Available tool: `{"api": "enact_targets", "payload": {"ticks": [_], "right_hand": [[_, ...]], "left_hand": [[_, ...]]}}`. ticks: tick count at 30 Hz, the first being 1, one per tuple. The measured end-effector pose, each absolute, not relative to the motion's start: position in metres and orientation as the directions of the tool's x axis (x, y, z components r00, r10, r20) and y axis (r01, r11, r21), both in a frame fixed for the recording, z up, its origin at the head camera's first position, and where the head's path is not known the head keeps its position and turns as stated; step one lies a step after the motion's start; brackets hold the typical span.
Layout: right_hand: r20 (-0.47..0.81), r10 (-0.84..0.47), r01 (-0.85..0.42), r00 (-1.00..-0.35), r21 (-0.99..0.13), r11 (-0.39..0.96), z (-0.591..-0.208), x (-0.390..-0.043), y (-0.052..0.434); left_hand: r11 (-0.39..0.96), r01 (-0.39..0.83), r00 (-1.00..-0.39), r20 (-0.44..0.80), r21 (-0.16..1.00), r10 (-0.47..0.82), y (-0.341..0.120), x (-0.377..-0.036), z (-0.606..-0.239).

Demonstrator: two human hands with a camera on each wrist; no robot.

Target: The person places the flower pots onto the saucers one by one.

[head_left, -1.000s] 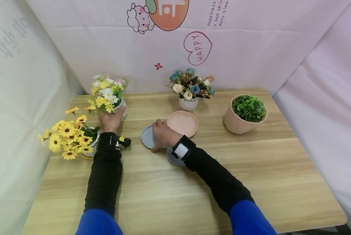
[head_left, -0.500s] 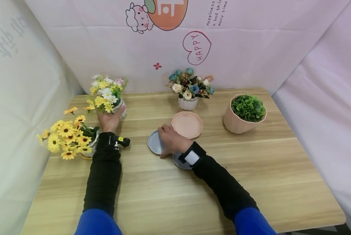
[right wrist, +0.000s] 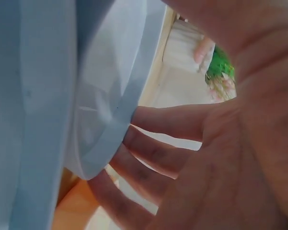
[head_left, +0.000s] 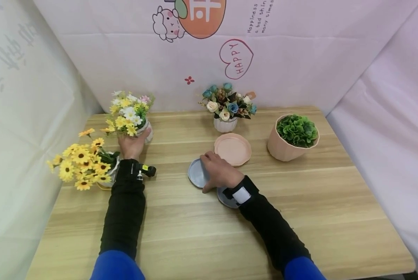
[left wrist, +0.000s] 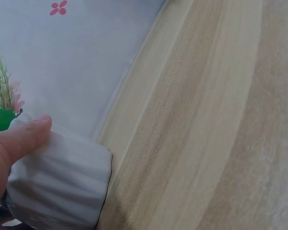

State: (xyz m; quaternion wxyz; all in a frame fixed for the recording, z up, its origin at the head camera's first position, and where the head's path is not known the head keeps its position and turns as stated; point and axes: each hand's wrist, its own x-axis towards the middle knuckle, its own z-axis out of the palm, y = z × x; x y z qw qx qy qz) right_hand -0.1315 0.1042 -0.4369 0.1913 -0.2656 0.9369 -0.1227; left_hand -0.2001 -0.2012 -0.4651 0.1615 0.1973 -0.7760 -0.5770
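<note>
Left hand [head_left: 133, 146] is being curled round a white fluted flowerpot [left wrist: 67, 179] at the rear left of the table [head_left: 181, 233]. Its thumb is being shown across the pot's wall by the left wrist view; the other fingers are being cut off there. From above, most of the pot is being covered by daisies [head_left: 126, 112] and the hand.

By the right hand [head_left: 222, 171], a blue-grey saucer [head_left: 196, 174] is being gripped mid-table. Its 4 fingers are being shown along the rim by the right wrist view; the thumb's tip is being revealed only by the head view. A 2nd saucer [head_left: 226, 201] is being partly hidden under the wrist, so whether the 2 saucers are touching cannot be told. Behind the fingers, a pink scalloped plate [head_left: 233, 149] is being left mostly visible. An orange patch [right wrist: 77, 206] is being blurred beyond recognition.
</note>
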Motion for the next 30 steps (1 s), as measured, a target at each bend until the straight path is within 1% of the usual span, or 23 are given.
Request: {"api": "enact_targets", "payload": {"ticks": [3,6,10,13,20,23,30], "right_hand": [[-0.297,-0.527,-0.428,-0.797,-0.337,0.838,-0.438,-0.129,0.110],[-0.297,-0.527,-0.413,-0.796,-0.369,0.833,-0.439,-0.126,0.116],[-0.302,-0.536,-0.404,-0.788,-0.404,0.821,-0.437,-0.126,0.123],[-0.308,-0.542,-0.406,-0.782,-0.408,0.818,-0.435,-0.128,0.126],[-0.333,-0.542,-0.414,-0.771,-0.386,0.825,-0.436,-0.134,0.130],[-0.345,-0.544,-0.407,-0.765,-0.395,0.824,-0.436,-0.136,0.131],[-0.344,-0.547,-0.390,-0.763,-0.429,0.815,-0.436,-0.139,0.131]], "left_hand": [[0.270,-0.119,-0.873,0.029,0.955,-0.486,-0.202,-0.198,-0.467],[0.287,-0.130,-0.877,0.025,0.949,-0.480,-0.202,-0.196,-0.468],[0.286,-0.169,-0.881,-0.014,0.943,-0.473,-0.202,-0.192,-0.466],[0.274,-0.184,-0.885,-0.038,0.944,-0.464,-0.202,-0.190,-0.465],[0.262,-0.155,-0.898,-0.025,0.952,-0.439,-0.200,-0.187,-0.466],[0.260,-0.140,-0.897,-0.011,0.956,-0.442,-0.199,-0.186,-0.466],[0.246,-0.145,-0.893,-0.019,0.958,-0.449,-0.198,-0.180,-0.466]]}}
